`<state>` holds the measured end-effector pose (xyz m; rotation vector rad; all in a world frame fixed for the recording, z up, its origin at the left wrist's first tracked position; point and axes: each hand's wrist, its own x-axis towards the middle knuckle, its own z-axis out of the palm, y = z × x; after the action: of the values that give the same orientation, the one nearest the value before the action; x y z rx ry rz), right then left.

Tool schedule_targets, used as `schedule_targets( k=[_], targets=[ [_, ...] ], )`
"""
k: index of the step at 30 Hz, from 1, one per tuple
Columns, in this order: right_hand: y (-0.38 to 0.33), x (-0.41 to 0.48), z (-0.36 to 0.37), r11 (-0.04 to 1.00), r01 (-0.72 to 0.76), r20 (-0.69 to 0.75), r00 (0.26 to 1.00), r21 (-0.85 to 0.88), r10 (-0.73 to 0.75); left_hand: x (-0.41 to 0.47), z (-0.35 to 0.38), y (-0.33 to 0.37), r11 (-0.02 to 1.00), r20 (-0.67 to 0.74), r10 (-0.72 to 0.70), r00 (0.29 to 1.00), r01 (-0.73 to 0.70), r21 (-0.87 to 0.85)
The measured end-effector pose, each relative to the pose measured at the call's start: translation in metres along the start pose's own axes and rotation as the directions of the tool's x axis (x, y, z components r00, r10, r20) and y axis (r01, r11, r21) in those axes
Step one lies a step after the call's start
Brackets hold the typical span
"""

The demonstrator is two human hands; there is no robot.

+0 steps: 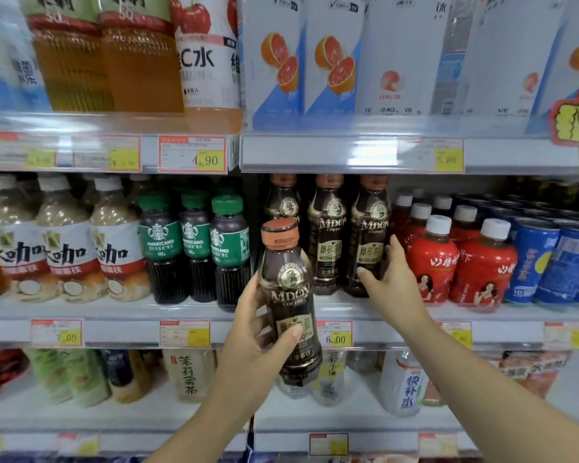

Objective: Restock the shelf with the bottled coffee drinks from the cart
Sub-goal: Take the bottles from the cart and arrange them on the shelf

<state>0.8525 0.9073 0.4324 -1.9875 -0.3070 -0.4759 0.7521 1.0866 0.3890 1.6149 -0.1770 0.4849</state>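
My left hand [258, 332] grips a dark brown coffee bottle [290, 295] with an orange-brown cap, held upright in front of the middle shelf [188, 310]. Three like coffee bottles stand on that shelf: one at the back left [283, 198], one in the middle [328, 235] and one on the right [370, 232]. My right hand [393, 279] reaches to the right-hand bottle, thumb and fingers curled round its lower body. The cart is out of view.
Green-capped Americano bottles [229, 248] stand left of the coffee bottles, and red-labelled drinks with white caps [433, 259] stand right of them. Cartons and juice bottles fill the shelf above, tea and water bottles the shelf below. Price tags line every shelf edge.
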Motion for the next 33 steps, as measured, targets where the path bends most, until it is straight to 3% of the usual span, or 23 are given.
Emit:
schedule_targets(
  k=[5,17,21,24,27,33],
  targets=[
    [0.014,0.019,0.01,0.997,-0.022,-0.063,0.998,-0.074,0.017,0.004,-0.007,0.004,1.0,0.01,0.0,1.0,0.0,0.012],
    [0.006,0.022,0.014,0.997,-0.017,0.003,1.0,-0.071,0.018,0.016,0.004,0.006,0.998,0.065,0.016,0.998,-0.02,0.053],
    [-0.014,0.001,-0.014,0.984,0.13,-0.041,0.991,0.119,-0.126,0.022,0.012,0.009,0.993,0.142,0.077,0.987,-0.089,0.08],
    [-0.04,-0.023,-0.051,0.929,0.197,0.132,0.96,0.313,-0.248,0.029,0.025,0.018,0.971,0.237,0.159,0.958,-0.195,0.137],
    [-0.052,-0.03,-0.075,0.93,0.268,0.252,0.91,0.25,-0.33,0.037,0.047,0.027,0.943,0.365,0.214,0.906,-0.29,0.167],
    [-0.043,-0.03,-0.103,0.896,0.41,0.111,0.895,0.17,-0.431,0.056,0.082,0.034,0.892,0.419,0.293,0.859,-0.403,0.203]
  ],
)
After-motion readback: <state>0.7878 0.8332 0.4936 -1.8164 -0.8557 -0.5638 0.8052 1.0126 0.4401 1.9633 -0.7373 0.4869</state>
